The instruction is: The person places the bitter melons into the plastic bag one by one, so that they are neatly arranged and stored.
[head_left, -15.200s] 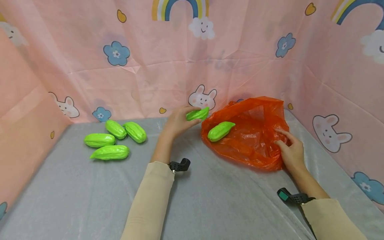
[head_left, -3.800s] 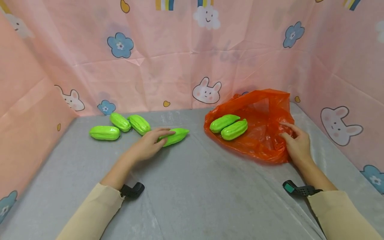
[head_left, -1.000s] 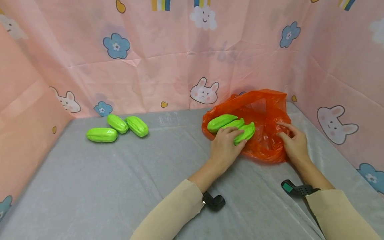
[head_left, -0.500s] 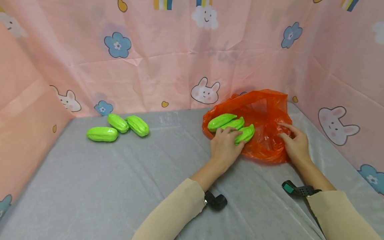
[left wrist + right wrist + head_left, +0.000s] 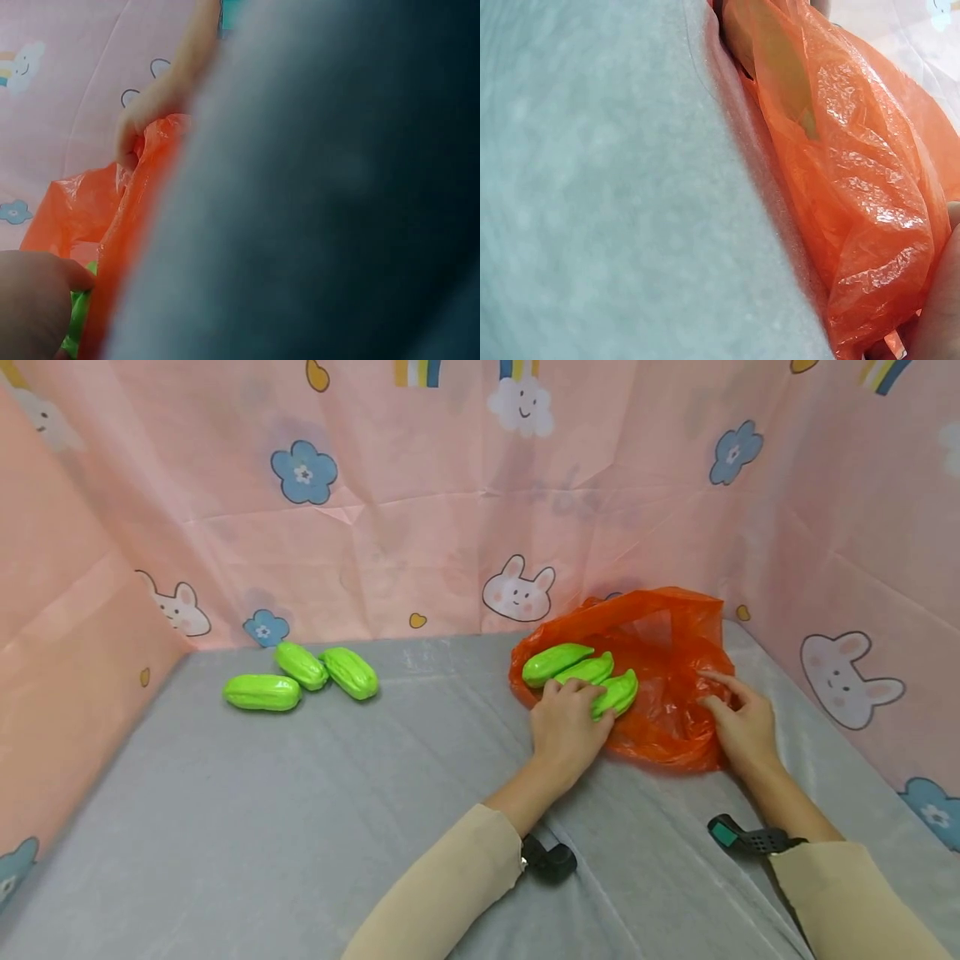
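Note:
An orange-red plastic bag (image 5: 667, 652) lies on its side, mouth toward me. Inside its left part, two green star fruits, one at the back (image 5: 553, 665) and one in the middle (image 5: 588, 671), rest side by side. My left hand (image 5: 566, 731) reaches into the mouth and holds a third star fruit (image 5: 619, 691) beside them, fingers over it and thumb at its near side. At the bag's right edge, my right hand (image 5: 746, 727) pinches the film between thumb and fingers. The left wrist view shows part of the green fruit (image 5: 77, 319) under my left hand; cloth blurs much of it.
Three more star fruits, a left one (image 5: 262, 692), a middle one (image 5: 301, 666) and a right one (image 5: 350, 673), lie close together at the back left of the grey cloth (image 5: 300, 827). Pink printed sheets (image 5: 420, 543) wall the back and both sides.
Over the longer span, the left hand brought star fruits from the left group into the bag, the latest since 3.8 seconds ago. In the last second both hands have stayed nearly still.

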Demonstrator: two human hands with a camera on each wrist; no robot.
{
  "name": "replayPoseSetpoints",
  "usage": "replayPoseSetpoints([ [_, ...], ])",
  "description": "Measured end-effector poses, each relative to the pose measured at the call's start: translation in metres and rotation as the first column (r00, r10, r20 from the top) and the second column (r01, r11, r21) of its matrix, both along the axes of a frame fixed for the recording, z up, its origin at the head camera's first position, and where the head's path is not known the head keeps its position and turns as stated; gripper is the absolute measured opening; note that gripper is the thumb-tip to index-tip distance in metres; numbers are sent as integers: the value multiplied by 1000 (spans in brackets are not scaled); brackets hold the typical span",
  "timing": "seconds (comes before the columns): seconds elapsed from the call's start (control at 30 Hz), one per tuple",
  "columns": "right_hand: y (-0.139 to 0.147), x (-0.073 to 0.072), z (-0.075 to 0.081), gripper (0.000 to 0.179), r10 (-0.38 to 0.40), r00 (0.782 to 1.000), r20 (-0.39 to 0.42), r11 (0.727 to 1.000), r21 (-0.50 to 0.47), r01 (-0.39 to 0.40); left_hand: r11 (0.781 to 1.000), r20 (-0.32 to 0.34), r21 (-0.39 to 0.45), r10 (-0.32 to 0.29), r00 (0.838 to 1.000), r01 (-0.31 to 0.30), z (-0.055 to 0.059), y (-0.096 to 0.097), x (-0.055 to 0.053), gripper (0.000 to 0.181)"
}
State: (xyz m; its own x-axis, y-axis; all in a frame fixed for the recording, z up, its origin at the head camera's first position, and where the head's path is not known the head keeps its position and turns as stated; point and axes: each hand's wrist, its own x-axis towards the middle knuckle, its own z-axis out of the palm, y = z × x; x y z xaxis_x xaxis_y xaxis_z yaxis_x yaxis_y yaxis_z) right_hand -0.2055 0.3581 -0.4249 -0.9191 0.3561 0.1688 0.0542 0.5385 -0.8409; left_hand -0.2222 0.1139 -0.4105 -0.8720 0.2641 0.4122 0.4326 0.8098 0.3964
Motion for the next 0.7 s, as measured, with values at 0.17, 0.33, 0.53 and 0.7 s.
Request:
replayPoseSetpoints([
  [0.17,1,-1,-2,45,-4,1000,11,1000,-5,4,1000,-14,-19,11,1000,-11,0,2,-1,31],
  [0.33,0,-3,-2,44,5,1000,-21,1000,7,-4,999,-17,-23,36,999,-36,2,5,-3,30],
  [0.53,0,-2,-1,44,15,1000,-25,1000,8,-15,999,4,6,54,999,-54,4,6,-3,30],
  [0.7,1,-1,-2,43,-5,999,-33,1000,31,6,998,-5,53,27,1000,-27,15,2,-2,29],
])
